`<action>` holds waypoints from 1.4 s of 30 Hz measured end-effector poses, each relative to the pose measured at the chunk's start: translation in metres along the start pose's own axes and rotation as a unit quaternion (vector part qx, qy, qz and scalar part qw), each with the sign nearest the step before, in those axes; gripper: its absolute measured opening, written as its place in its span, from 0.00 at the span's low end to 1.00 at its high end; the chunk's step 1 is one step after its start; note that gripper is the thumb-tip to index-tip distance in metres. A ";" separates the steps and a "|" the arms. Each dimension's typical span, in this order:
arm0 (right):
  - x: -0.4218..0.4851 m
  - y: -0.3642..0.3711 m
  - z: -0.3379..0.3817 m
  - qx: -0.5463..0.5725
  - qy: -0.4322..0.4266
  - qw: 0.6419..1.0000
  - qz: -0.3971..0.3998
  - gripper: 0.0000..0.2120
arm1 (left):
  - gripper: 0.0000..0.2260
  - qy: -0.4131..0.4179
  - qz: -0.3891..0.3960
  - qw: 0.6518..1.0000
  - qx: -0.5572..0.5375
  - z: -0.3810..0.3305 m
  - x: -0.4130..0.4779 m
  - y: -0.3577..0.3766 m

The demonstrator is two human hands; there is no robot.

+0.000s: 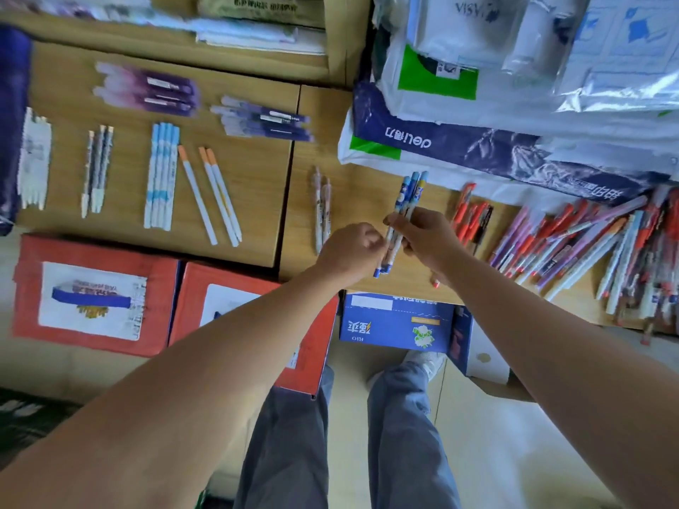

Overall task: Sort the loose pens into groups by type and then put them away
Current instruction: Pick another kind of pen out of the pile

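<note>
Bundle of blue pens [407,195] gripped in right hand [428,235] above table [253,200]; left hand [351,253] curled beside it, grip unclear; loose pens [573,244] heaped right.

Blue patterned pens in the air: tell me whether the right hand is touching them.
Touching. The head view shows the right hand with its fingers curled round the blue patterned pens, their caps sticking out above it.

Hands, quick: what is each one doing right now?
Left hand: fingers curled beside the blue pens; whether it grips them cannot be told.
Right hand: holding the blue pens.
</note>
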State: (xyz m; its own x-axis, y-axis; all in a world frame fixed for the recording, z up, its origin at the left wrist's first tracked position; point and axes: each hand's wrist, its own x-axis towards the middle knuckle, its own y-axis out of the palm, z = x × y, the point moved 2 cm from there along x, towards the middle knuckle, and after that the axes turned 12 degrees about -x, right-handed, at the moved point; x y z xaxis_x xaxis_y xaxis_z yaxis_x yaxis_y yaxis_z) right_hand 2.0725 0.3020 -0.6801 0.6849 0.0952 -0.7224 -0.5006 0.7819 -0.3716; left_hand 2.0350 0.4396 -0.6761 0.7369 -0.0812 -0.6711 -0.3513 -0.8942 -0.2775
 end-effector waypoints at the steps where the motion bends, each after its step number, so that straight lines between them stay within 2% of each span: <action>1: 0.003 0.004 0.003 -0.015 -0.001 1.000 -0.013 0.09 | 0.07 0.021 -0.051 0.997 0.052 0.005 -0.002 -0.011; 3: 0.012 0.012 0.007 -0.077 -0.001 0.997 -0.021 0.11 | 0.10 0.063 -0.151 0.977 0.139 0.016 -0.005 -0.030; 5: 0.020 0.023 0.013 -0.139 -0.011 0.990 -0.012 0.14 | 0.19 0.069 -0.196 0.960 0.188 0.026 -0.003 -0.041; 7: 0.027 0.033 0.017 -0.183 -0.033 0.982 -0.025 0.13 | 0.26 0.069 -0.195 0.956 0.208 0.034 0.004 -0.044; 10: 0.037 0.046 0.019 -0.235 -0.052 0.968 -0.068 0.09 | 0.31 0.085 -0.180 0.953 0.230 0.043 0.016 -0.042; 18: 0.039 0.058 0.014 -0.257 -0.054 0.956 -0.128 0.10 | 0.32 0.135 -0.169 0.952 0.218 0.052 0.016 -0.055; 24: 0.037 0.054 0.016 -0.310 -0.040 0.938 -0.147 0.17 | 0.40 0.118 -0.169 0.959 0.195 0.051 0.020 -0.058; 30: 0.032 0.056 0.019 -0.291 -0.063 0.941 -0.160 0.24 | 0.39 0.110 -0.150 0.963 0.195 0.052 0.019 -0.061; 38: 0.014 0.044 -0.006 -0.320 -0.131 0.921 -0.179 0.28 | 0.38 0.118 -0.168 0.945 0.256 0.049 0.016 -0.060; 42: 0.011 0.045 -0.010 -0.288 -0.134 0.931 -0.180 0.23 | 0.34 0.156 -0.204 0.918 0.303 0.045 0.017 -0.052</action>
State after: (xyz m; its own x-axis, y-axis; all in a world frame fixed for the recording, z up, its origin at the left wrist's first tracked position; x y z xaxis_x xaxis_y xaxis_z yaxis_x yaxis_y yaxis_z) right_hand 2.0520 0.3322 -0.7110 0.9319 0.1015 -0.3481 -0.3613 0.3406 -0.8680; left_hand 2.0396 0.5044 -0.7043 0.9749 0.0000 -0.2228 -0.1958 -0.4769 -0.8569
